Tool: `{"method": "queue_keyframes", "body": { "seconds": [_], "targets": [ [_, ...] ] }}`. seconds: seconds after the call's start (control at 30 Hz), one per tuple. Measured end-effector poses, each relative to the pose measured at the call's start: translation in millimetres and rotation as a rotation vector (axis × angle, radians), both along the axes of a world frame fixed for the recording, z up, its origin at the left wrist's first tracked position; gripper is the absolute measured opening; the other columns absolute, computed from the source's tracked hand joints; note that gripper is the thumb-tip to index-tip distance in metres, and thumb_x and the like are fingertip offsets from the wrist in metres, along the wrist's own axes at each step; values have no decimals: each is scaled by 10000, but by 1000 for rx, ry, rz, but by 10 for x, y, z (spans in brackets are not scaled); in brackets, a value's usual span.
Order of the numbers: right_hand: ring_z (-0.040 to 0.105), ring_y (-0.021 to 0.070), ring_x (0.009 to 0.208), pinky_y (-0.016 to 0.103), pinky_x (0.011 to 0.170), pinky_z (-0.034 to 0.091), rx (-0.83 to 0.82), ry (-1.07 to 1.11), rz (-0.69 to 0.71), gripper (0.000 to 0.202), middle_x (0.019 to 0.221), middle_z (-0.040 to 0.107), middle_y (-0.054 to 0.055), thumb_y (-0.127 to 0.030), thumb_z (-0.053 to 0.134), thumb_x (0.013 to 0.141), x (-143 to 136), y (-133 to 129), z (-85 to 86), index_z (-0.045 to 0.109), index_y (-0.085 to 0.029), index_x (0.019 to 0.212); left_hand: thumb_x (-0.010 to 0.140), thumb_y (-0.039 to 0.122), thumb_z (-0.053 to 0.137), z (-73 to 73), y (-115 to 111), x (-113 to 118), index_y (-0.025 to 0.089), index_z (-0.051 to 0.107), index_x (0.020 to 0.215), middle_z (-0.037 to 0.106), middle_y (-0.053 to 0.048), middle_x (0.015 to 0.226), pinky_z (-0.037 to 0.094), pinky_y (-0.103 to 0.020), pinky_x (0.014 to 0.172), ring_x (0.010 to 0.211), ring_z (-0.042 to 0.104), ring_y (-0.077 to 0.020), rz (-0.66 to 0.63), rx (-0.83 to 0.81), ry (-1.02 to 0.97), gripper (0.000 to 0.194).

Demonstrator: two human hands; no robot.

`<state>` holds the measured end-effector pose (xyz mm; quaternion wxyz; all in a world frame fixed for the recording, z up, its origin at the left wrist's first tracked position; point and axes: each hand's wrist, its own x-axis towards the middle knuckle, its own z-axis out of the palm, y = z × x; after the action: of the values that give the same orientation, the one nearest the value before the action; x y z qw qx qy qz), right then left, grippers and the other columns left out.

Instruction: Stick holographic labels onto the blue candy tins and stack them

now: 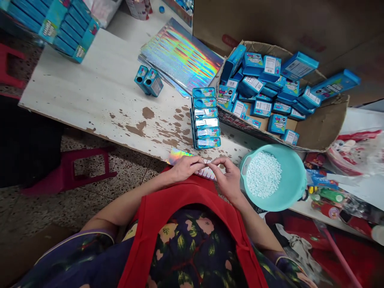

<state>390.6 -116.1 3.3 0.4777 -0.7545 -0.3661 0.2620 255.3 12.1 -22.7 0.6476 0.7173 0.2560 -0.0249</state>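
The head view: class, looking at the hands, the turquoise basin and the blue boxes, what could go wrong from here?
The turquoise basin stands at the near edge of the table, beside the right hand; a knock might spill its white pellets. The row of blue boxes stands just beyond both hands, so a careless reach could topple it. One blue box juts past the rim of the carton and might slide out.

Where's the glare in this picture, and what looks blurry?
Head view: rainbow glare streaks the holographic sheets, and white glints brighten the row of blue candy boxes; head view: the left hand and right hand look fairly sharp, while the stacked blue packs at upper left look softer.
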Motion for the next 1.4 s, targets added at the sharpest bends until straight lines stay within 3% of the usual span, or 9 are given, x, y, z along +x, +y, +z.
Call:
{"method": "queue_keyframes", "body": {
  "seconds": [0.1,0.27,0.5,0.77,0.97,1.13,1.27,1.33,1.4],
  "targets": [
    [604,174,827,343,782,491,52,-92,-113,98,829,634,11,-312,641,851,42,239,-1,619,-227,807,909,394,458,182,124,96,178,625,796,581,13,659,441,-228,628,643,548,-120,94,79,24,295],
    [522,234,1126,407,898,468,153,-252,-208,121,1115,547,79,-332,668,804,354,943,-48,644,-214,784,901,272,454,344,740,392,192,553,1049,520,46,628,396,-218,568,572,487,-99,226,303,-97,196],
    [513,220,1045,430,985,395,61,-228,-174,72,950,549,55,-226,680,726,839,1862,-227,634,-174,707,885,198,444,147,1498,774,196,466,993,474,44,657,426,-235,618,588,476,-96,290,419,-147,110],
    [496,181,866,352,868,434,-39,-165,-243,139,833,524,17,-257,686,676,853,1923,-384,574,-181,708,961,383,433,-391,1382,918,224,416,1015,537,0,766,408,-273,681,686,540,-149,529,492,-139,169],
    [523,161,837,346,859,443,-14,-114,-235,131,863,552,8,-244,614,716,947,1963,-473,536,-186,804,977,399,352,-493,1224,988,238,417,1168,633,-60,882,413,-321,719,806,616,-244,570,572,299,258],
    [562,151,896,334,846,476,246,-69,-307,211,1004,566,34,-324,550,837,910,1457,-404,530,-203,1008,947,383,400,-540,1163,469,198,523,1171,655,-89,1021,435,-335,803,955,591,-244,419,807,349,315],
    [564,152,873,323,811,485,240,-166,-454,201,952,557,33,-364,546,893,391,510,-489,541,-203,1013,919,437,458,-791,735,-63,173,671,952,680,-99,982,400,-376,882,997,572,-260,-38,763,308,340],
    [553,149,798,311,746,493,126,-182,-354,160,894,557,31,-337,557,898,54,113,-666,559,-198,977,902,445,502,-897,477,-191,200,689,975,697,-76,1013,366,-394,925,1020,573,-255,-193,675,291,317],
    [550,157,788,305,695,505,25,-194,-147,197,941,560,60,-320,541,912,-231,-120,-893,576,-190,1055,906,423,507,-946,296,-220,225,694,965,706,-51,1032,337,-400,947,1029,573,-242,-222,628,290,278]
  ]
}}
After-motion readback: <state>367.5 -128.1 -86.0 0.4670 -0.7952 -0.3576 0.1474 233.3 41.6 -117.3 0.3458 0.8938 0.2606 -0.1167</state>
